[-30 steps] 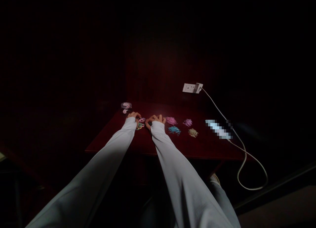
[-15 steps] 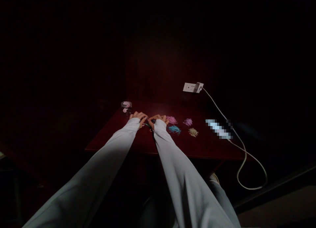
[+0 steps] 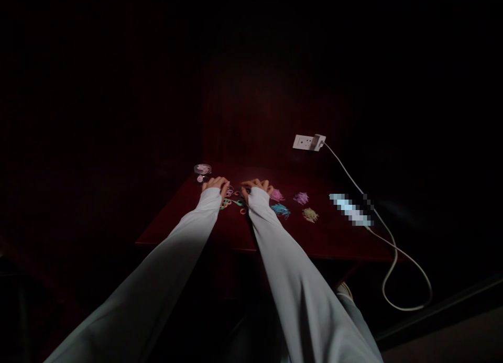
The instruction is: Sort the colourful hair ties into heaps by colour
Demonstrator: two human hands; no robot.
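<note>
On the dark red table, my left hand [image 3: 216, 184] is palm down with its fingers apart, beside a loose group of small coloured loops [image 3: 226, 203] that look like hair ties. I see nothing held in it. A short way to the right, my right hand [image 3: 257, 186] is also palm down, fingers spread and bent over the table. A green loop [image 3: 238, 202] and an orange loop [image 3: 242, 211] lie between and just below the hands. Just right of my right hand are a pink pile [image 3: 277, 195] and a blue pile [image 3: 280, 210] of thin bands.
A purple pile [image 3: 302, 198] and a pale yellow pile [image 3: 310, 215] lie farther right. A round clear container [image 3: 203, 169] with pink pieces stands at the back left. A blurred-out device [image 3: 351, 209] with a white cable [image 3: 389, 237] runs to a wall socket [image 3: 304, 142].
My hands have moved apart; their fingertips were close together before. More of the coloured loops now shows between them. The whole view has shifted slightly.
</note>
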